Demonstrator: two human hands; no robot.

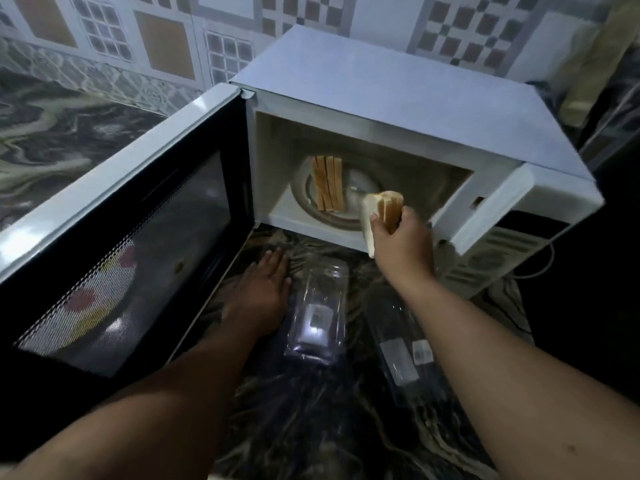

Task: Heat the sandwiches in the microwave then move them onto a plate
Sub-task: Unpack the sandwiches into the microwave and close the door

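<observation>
A white microwave [398,109] was seen on a dark marbled counter [311,410], its door [114,244] swung fully open to the left of the cavity. Inside the cavity, a glass turntable [360,181] was visible, and on its left half one sandwich [328,183] was laid with its cut layers facing up. A second sandwich [379,216] was held at the front opening of the microwave, just right of the turntable's centre and above the cavity's lower lip; it was gripped by the right hand [403,244], the fingers [375,226] curled closely around its lower part with the thumb against the white bread face. The left hand [263,289] was laid flat on the counter in front of the microwave, beside the lower edge of the open door, its fingers stretched out, close together and holding nothing. Two clear plastic sandwich containers were lying on the counter in front of the microwave: one container [318,313] just beside the left hand, the other container [401,344] partly hidden under the right forearm. A patterned tiled wall [156,36] was seen behind the microwave.
</observation>
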